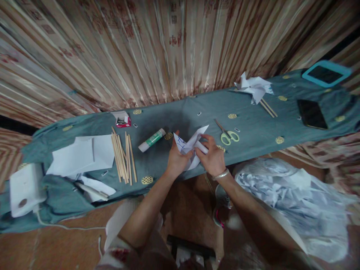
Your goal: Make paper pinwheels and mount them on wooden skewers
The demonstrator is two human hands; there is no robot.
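Observation:
Over the front edge of the cloth-covered table, a folded white paper pinwheel (191, 144) with blue marks is held between both hands. My left hand (178, 159) grips its left side, thumb near the middle. My right hand (210, 155), with a bracelet at the wrist, is closed on the right blades, fingers pressing the paper toward the centre. Whether a pin sits at the centre is hidden. Just right of the hands lie scissors (229, 137) with pale green handles. To the left is a green and white glue stick (152, 140).
Wooden sticks (123, 157), paper sheets (84, 153), a small red box of metal pins (123, 120) and a white device (26, 191) lie left. Finished pinwheels (254, 88), a phone (312, 113) and a blue-framed tablet (326, 73) lie right. A plastic bag of paper scraps (292, 198) stands below.

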